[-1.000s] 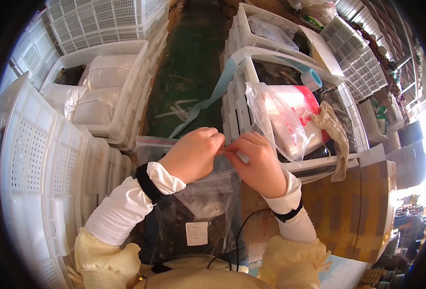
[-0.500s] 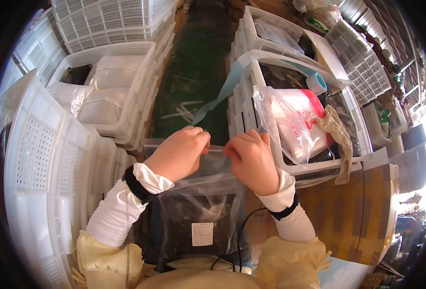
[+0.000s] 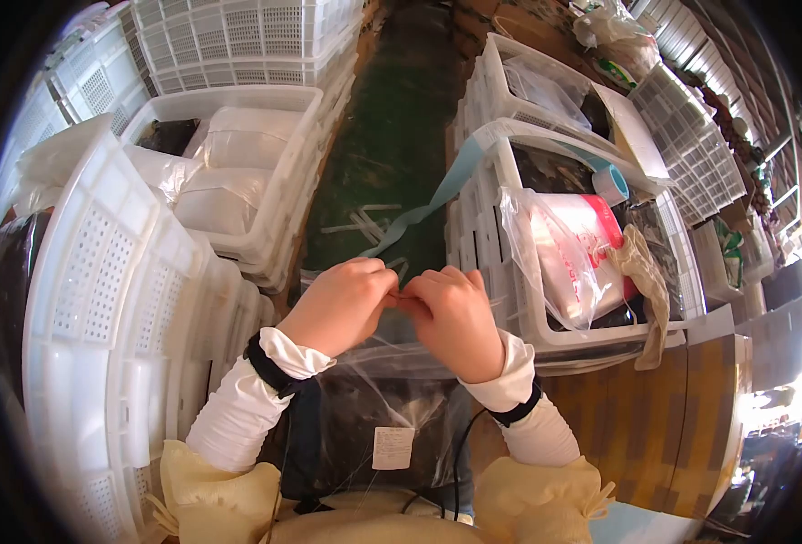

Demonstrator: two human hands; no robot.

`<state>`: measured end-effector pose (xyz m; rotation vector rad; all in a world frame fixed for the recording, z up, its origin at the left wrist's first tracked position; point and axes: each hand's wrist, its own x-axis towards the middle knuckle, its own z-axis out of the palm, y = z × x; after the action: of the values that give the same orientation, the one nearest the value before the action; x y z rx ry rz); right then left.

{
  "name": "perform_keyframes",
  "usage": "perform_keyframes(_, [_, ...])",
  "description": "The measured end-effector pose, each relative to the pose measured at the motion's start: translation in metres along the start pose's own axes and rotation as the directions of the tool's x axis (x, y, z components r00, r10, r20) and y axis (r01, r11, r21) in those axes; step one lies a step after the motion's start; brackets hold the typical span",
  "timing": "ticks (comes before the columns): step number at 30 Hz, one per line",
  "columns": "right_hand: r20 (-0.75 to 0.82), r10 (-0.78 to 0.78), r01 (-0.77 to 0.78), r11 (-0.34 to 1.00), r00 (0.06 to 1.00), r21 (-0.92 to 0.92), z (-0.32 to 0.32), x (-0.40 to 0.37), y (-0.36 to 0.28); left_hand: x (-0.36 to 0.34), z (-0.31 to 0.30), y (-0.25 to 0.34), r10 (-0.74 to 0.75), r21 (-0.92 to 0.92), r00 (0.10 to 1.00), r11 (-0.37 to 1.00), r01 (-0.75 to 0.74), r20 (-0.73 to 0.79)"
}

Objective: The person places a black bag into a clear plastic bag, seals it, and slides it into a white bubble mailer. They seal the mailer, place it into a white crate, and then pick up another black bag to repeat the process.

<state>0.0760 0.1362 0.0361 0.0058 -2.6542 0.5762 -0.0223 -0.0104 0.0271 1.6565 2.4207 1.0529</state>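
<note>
A clear plastic bag (image 3: 342, 422) with dark contents hangs in front of my body, a printed white label (image 3: 393, 448) on its face. My left hand (image 3: 345, 306) pinches the bag's top edge, fingers closed. Right beside it, my right hand (image 3: 455, 319) is closed on the same edge, and the fingertips of both hands meet. Just beyond my left hand ends a light blue strip (image 3: 460, 172), which runs over the crate at right from a blue roll (image 3: 610, 184).
White perforated crates (image 3: 115, 263) stack up at left, one holding white wrapped packs (image 3: 228, 199). At right a crate bears a red-and-white plastic bag (image 3: 578, 258) and a beige glove (image 3: 644, 272), near a brown carton (image 3: 655, 408). White strips (image 3: 364, 225) lie on the green floor between.
My hands have come together from a gap along the bag's top edge, the right one moving left. The whole view has shifted slightly.
</note>
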Motion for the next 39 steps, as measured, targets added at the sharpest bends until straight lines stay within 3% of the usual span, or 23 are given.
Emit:
perform_keyframes(4, [0.067,0.027,-0.029,0.999,0.997,0.034,0.001,0.000,0.003,-0.008,-0.009,-0.005,-0.044,0.042,0.999,0.998,0.044,0.001])
perform_keyframes(7, [-0.024,-0.020,0.019,0.999,1.000,-0.038,0.008,0.006,-0.006,-0.007,-0.011,-0.008,-0.051,0.031,0.998,0.998,0.052,-0.020])
perform_keyframes(8, [-0.034,-0.037,0.038,0.999,0.999,0.025,0.010,0.007,-0.007,-0.007,-0.013,-0.009,-0.053,0.017,0.998,0.998,0.053,-0.024])
perform_keyframes(11, [0.038,0.024,-0.025,0.999,0.999,0.020,0.006,0.007,0.000,-0.011,-0.023,-0.019,-0.089,0.061,0.994,0.994,0.093,-0.066])
perform_keyframes(12, [0.051,0.034,-0.036,0.999,0.998,0.035,0.005,0.008,0.000,-0.011,-0.030,-0.019,-0.135,-0.006,0.990,0.991,0.135,-0.034])
perform_keyframes(15, [0.086,0.066,-0.072,0.995,0.994,0.068,0.006,0.008,-0.001,-0.013,-0.021,-0.023,-0.078,0.029,0.993,0.996,0.081,-0.089])
perform_keyframes(21, [0.133,0.105,-0.122,0.985,0.985,0.121,0.002,0.010,0.004,-0.020,-0.034,-0.030,-0.232,-0.163,0.971,0.962,0.221,-0.052])
perform_keyframes(23, [0.144,0.125,-0.144,0.981,0.982,0.131,0.000,0.009,0.009,-0.024,-0.039,-0.033,-0.281,-0.143,0.958,0.952,0.271,-0.055])
perform_keyframes(26, [0.071,0.116,-0.125,0.983,0.991,0.134,-0.008,0.005,0.014,-0.031,-0.035,-0.036,-0.371,-0.188,0.927,0.915,0.356,-0.051])
perform_keyframes(29, [0.048,0.115,-0.120,0.985,0.992,0.120,-0.017,-0.002,0.026,-0.038,-0.026,-0.043,-0.405,-0.429,0.911,0.840,0.333,-0.086])
perform_keyframes(35, [-0.040,0.025,-0.024,0.999,0.999,0.022,-0.007,-0.008,0.032,-0.043,-0.026,-0.052,-0.497,-0.494,0.867,0.750,0.440,0.018])
perform_keyframes(38, [-0.100,-0.054,0.052,0.998,0.994,-0.020,0.002,-0.005,0.038,-0.046,-0.013,-0.052,-0.536,-0.548,0.829,0.746,0.378,-0.158])
perform_keyframes(39, [-0.121,-0.076,0.072,0.997,0.990,-0.036,0.004,-0.005,0.041,-0.047,-0.004,-0.043,-0.370,-0.233,0.785,0.928,0.290,-0.496])
